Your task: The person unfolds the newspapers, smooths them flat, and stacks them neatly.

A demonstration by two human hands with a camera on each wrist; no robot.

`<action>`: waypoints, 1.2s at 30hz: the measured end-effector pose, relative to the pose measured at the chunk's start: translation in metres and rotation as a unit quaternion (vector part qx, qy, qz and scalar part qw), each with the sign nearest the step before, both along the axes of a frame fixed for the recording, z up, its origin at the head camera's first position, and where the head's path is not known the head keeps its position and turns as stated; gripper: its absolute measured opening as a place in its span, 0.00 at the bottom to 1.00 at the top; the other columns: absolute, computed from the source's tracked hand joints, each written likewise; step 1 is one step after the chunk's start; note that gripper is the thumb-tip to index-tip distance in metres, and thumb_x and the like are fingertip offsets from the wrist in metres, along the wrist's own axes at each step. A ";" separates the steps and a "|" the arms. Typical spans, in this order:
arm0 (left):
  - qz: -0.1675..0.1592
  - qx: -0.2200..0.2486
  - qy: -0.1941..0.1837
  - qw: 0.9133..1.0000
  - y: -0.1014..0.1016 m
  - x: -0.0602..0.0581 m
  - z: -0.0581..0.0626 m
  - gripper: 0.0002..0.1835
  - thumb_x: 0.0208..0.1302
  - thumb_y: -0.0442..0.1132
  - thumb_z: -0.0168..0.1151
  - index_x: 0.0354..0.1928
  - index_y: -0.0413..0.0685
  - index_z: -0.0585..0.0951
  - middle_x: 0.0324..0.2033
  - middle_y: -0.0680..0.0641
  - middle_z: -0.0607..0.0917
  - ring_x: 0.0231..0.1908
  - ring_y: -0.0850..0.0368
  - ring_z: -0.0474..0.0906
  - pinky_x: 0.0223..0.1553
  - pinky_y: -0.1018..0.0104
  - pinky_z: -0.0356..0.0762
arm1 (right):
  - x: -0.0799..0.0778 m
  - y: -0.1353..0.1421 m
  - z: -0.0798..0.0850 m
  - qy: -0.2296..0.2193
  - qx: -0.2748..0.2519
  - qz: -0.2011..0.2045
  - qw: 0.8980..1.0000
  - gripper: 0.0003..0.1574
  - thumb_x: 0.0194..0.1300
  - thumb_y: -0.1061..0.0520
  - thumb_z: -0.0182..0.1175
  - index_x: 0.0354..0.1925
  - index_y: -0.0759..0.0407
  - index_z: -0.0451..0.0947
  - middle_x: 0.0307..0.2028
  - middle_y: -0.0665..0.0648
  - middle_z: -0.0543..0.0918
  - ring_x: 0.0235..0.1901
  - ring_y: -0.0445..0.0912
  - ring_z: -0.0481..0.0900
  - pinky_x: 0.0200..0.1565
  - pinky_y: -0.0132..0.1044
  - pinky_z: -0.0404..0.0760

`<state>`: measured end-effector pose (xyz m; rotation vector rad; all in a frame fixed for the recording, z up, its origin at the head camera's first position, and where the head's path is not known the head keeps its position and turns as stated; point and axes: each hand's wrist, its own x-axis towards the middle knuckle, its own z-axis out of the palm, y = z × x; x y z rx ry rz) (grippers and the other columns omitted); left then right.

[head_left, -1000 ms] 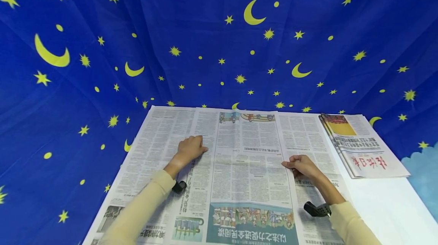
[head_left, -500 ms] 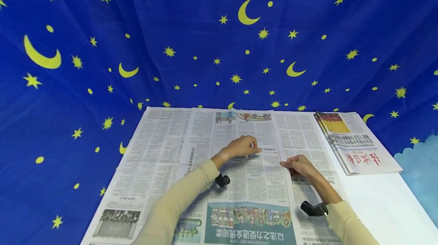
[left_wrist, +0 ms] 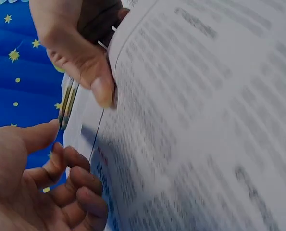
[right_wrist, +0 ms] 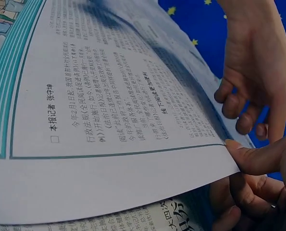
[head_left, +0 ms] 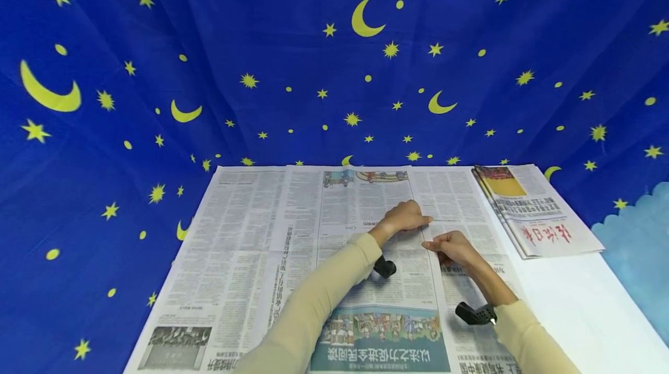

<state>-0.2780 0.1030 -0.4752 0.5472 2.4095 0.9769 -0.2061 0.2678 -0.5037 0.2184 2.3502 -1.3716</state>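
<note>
A printed newspaper sheet [head_left: 373, 292] with a teal illustrated banner lies over wider newspaper pages [head_left: 225, 246]. My right hand [head_left: 453, 247] pinches the sheet's right edge between thumb and fingers; in the right wrist view, that edge is raised off the page below. Just beyond, my left hand [head_left: 407, 217] hovers near the same edge. The left wrist view shows the left hand [left_wrist: 46, 187] with loosely curled fingers, holding nothing, beside the paper [left_wrist: 191, 125]. Some right-hand fingers are hidden under the sheet.
Several folded newspapers [head_left: 549, 217] with red masthead print lie stacked at the table's right. A white tabletop [head_left: 569, 310] shows in front of them. Blue cloth [head_left: 292, 60] with yellow stars and moons hangs behind and to the left.
My left hand has swept rightward across the newspaper, from its left part to beside the right hand. The right hand keeps its pinch on the edge. The head view has shifted slightly right.
</note>
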 end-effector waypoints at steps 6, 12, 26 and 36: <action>0.043 -0.055 -0.003 0.998 0.014 0.006 0.003 0.29 0.67 0.55 0.60 0.12 0.52 0.64 0.06 0.54 0.60 0.10 0.62 0.53 0.14 0.70 0.53 | -0.001 0.001 0.003 0.008 0.007 0.001 1.000 0.18 0.63 0.49 0.65 0.21 0.56 0.83 0.11 0.47 0.73 0.13 0.40 0.69 0.20 0.33 0.72; 0.061 -0.081 0.021 0.995 0.018 0.011 0.003 0.24 0.65 0.56 0.62 0.18 0.51 0.69 0.13 0.55 0.63 0.15 0.62 0.58 0.19 0.69 0.58 | -0.001 0.000 0.004 0.008 0.011 -0.008 1.000 0.17 0.61 0.47 0.67 0.27 0.59 0.87 0.13 0.46 0.79 0.16 0.39 0.75 0.22 0.34 0.76; 0.059 -0.126 0.044 0.989 0.018 0.018 0.008 0.20 0.66 0.59 0.59 0.33 0.49 0.81 0.22 0.53 0.78 0.22 0.60 0.71 0.28 0.65 0.69 | 0.001 0.001 0.000 0.007 -0.003 -0.044 0.999 0.22 0.58 0.43 0.70 0.16 0.55 0.83 0.10 0.45 0.75 0.14 0.40 0.70 0.21 0.34 0.74; 0.049 -0.123 0.048 0.990 0.010 0.019 0.003 0.20 0.71 0.55 0.52 0.30 0.48 0.80 0.24 0.51 0.80 0.24 0.57 0.75 0.31 0.60 0.72 | 0.001 -0.002 -0.004 -0.005 -0.039 -0.037 0.999 0.23 0.59 0.39 0.67 0.21 0.54 0.85 0.16 0.47 0.83 0.18 0.40 0.81 0.24 0.35 0.81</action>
